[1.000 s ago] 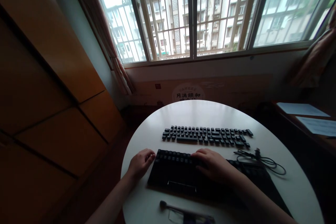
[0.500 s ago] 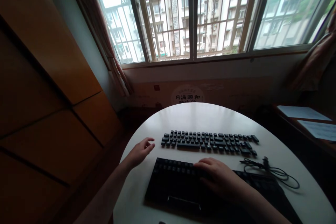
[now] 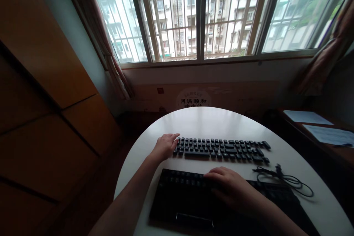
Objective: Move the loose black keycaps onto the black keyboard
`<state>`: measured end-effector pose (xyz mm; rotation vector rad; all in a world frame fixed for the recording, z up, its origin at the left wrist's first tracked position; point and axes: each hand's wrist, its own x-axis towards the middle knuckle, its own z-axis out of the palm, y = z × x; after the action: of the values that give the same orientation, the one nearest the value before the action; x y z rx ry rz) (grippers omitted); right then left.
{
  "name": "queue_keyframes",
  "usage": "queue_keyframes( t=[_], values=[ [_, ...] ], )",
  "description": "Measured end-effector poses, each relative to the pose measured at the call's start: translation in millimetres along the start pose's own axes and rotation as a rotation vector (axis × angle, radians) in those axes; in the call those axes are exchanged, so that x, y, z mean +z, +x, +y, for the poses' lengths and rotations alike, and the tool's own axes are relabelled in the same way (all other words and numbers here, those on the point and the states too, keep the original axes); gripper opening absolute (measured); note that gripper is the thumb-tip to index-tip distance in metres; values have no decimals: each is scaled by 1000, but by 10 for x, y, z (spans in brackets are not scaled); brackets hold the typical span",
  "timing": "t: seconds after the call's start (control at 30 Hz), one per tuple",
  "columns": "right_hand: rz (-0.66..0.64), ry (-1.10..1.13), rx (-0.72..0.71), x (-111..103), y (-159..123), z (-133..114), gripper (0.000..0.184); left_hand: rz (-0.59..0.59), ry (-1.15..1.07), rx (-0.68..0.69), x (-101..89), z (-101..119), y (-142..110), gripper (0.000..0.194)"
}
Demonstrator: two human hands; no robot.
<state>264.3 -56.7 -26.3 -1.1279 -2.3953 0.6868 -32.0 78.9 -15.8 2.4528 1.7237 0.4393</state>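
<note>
A: So how far along is that keyboard (image 3: 182, 199)?
B: Partway, I'd guess: top rows wear caps, lower part's too dark to read, and loads of loose keycaps (image 3: 230, 151) lie at its 12 o'clock.
A: Hands?
B: Left hand (image 3: 166, 145) is at its 11, index stretched by the keycaps; right hand (image 3: 229, 186) curls over the top rows. Can't tell if either grips anything.

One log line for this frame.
left hand: at left end of keycap rows | right hand: on black keyboard | cable: coiled
</note>
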Motion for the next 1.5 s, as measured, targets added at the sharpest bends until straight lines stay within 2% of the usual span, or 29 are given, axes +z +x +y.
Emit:
queue_keyframes(
  t=[0.3, 0.6, 0.9, 1.13, 1.3, 1.4, 1.5],
  values=[
    [-4, 1, 14, -3, 7, -32, 46, -64, 55, 56, 79, -41, 32, 44],
    [-3, -6, 16, 1, -1, -40, 44, -40, 87, 61, 112, -25, 37, 44],
    [1, -7, 7, 8, -14, -25, 47, 29, 124, 11, 113, -33, 47, 38],
    [0, 3, 9, 9, -14, -9, 47, 127, 60, 20, 80, -112, 51, 39],
    [-19, 3, 9, -22, -25, -41, 47, 211, -4, 111, -148, 16, -92, 40],
    [0, -7, -9, -5, -27, -23, 46, 306, -143, 279, -278, 239, -236, 36],
    [133, -53, -52, 25, -29, 17, 47, 361, -256, 484, -324, 496, -368, 31]
  ],
)
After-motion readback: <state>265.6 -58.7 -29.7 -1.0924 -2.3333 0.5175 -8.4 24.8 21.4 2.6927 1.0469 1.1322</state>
